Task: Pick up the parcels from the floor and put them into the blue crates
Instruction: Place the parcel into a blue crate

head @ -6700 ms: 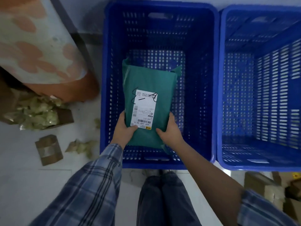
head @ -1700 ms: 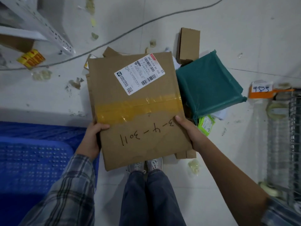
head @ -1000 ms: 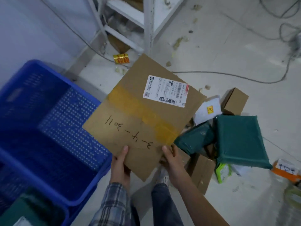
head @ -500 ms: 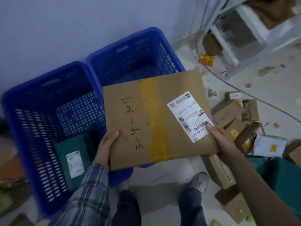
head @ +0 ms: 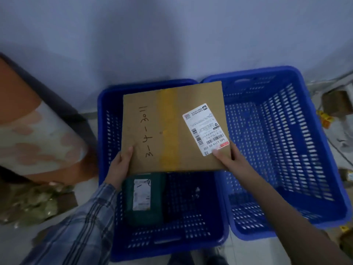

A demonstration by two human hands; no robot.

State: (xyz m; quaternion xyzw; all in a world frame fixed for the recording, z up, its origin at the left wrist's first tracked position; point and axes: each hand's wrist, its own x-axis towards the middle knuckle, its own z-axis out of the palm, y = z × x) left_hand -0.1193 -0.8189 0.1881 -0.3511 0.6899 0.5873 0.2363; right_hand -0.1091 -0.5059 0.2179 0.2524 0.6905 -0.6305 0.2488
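Both hands hold a flat brown cardboard parcel [head: 172,127] by its near corners: the left hand [head: 119,167] grips the near left corner with the thumb on top, and the right hand [head: 230,159] pinches the near right corner, thumb pressed on the edge of a white shipping label [head: 206,129]. A band of yellow tape [head: 169,129] crosses the parcel, beside handwriting reading "3-4-3011". The parcel hangs level above the left crate [head: 107,119], covering its far half and reaching over the rim toward the right crate [head: 315,142], which touches the left crate's side. Inside the left crate, below the parcel's near edge, a green parcel [head: 143,199] with its own white label lies on the perforated bottom. Both blue crates stand on a pale floor [head: 17,238] against a plain bluish wall [head: 172,35]. Left of the left crate stands an orange and cream patterned object [head: 36,134], with crumpled greenish scraps [head: 36,203] at its foot. Right of the right crate, small cardboard boxes [head: 336,102] lie blurred on the floor. Lighting is dim.
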